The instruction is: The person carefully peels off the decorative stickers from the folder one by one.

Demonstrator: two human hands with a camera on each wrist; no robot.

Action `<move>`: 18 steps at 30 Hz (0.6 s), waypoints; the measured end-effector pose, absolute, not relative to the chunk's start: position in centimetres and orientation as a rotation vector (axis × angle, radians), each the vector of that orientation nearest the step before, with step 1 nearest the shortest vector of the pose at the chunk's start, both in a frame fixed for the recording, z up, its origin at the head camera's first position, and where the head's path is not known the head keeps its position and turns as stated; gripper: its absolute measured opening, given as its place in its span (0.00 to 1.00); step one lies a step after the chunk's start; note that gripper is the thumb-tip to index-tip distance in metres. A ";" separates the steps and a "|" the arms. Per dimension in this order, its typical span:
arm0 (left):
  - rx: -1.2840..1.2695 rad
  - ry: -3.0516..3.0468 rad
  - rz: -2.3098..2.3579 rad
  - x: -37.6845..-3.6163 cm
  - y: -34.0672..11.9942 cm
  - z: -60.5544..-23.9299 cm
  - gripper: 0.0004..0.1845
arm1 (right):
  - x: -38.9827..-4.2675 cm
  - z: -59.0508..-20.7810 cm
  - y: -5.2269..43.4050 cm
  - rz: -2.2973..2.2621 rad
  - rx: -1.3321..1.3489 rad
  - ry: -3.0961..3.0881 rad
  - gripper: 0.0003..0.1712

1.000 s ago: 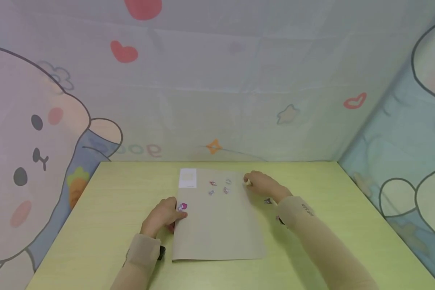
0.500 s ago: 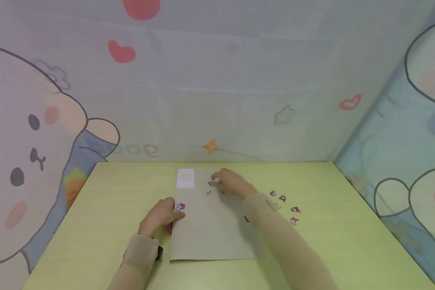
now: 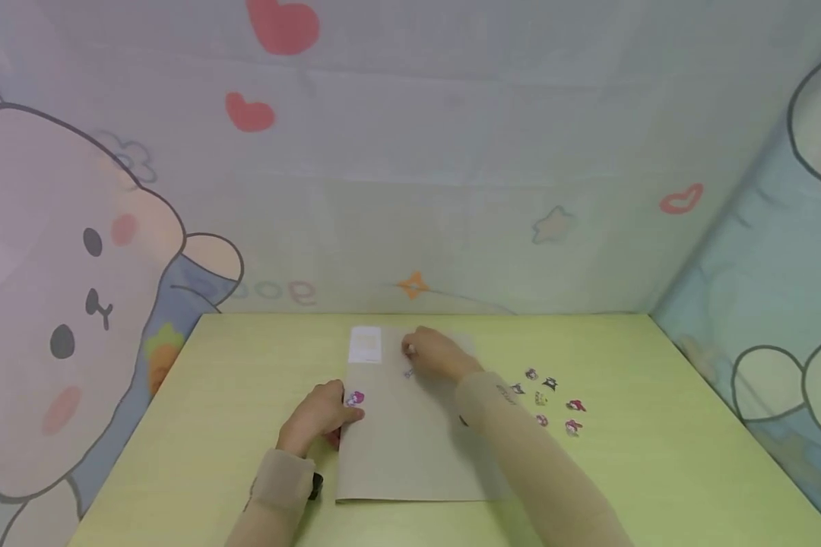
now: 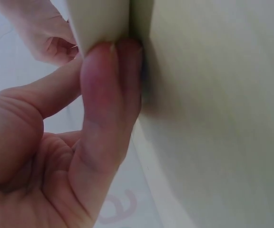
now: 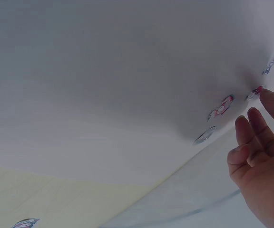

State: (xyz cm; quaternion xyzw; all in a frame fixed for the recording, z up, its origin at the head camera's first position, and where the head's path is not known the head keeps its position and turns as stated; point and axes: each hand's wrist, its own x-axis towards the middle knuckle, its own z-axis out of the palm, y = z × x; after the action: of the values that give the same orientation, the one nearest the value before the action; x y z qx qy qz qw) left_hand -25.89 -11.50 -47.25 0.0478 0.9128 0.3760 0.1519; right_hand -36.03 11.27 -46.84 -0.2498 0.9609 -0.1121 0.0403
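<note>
A large, flat, beige paper folder [image 3: 404,456] lies on the table, with a white label [image 3: 365,346] at its top left. At its left edge, my left hand [image 3: 321,416] holds it, thumb on top and fingers curled underneath; a purple-pink sticker [image 3: 355,398] is beside the thumb. My right hand [image 3: 440,355] is over the folder's upper part. One fingertip touches a small red-and-white sticker [image 5: 254,93] in the right wrist view; whether it is pinched or pressed I cannot tell. Other small stickers [image 5: 221,108] lie close to it.
Several loose cartoon stickers [image 3: 550,384] are scattered on the pale yellow table [image 3: 622,471], right of the folder. Behind the table's far edge hangs a printed cloth [image 3: 451,228] with hearts and cartoon animals.
My right hand has moved left from the folder's right edge to the stickers on its upper part, and its fingers have curled in closer. My left hand has kept hold of the left edge.
</note>
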 end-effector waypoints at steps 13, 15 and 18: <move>0.130 2.633 1.089 -25.9 -11.6 -47.2 0.13 | -36.7 -47.7 10.9 -0.391 -0.710 2.942 0.11; 0.130 2.628 1.092 -25.9 -11.6 -47.4 0.13 | -36.7 -48.0 11.0 -0.424 -0.693 2.936 0.10; 0.121 2.620 1.097 -26.0 -11.5 -47.5 0.13 | -36.5 -48.3 10.9 -0.446 -0.693 2.938 0.09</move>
State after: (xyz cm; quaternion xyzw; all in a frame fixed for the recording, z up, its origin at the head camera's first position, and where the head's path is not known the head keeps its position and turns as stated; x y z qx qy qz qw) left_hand -25.95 -11.52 -47.55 0.0422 0.9114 0.3814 0.1487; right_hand -36.53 10.93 -48.32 -0.2268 0.9619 -0.1461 0.0449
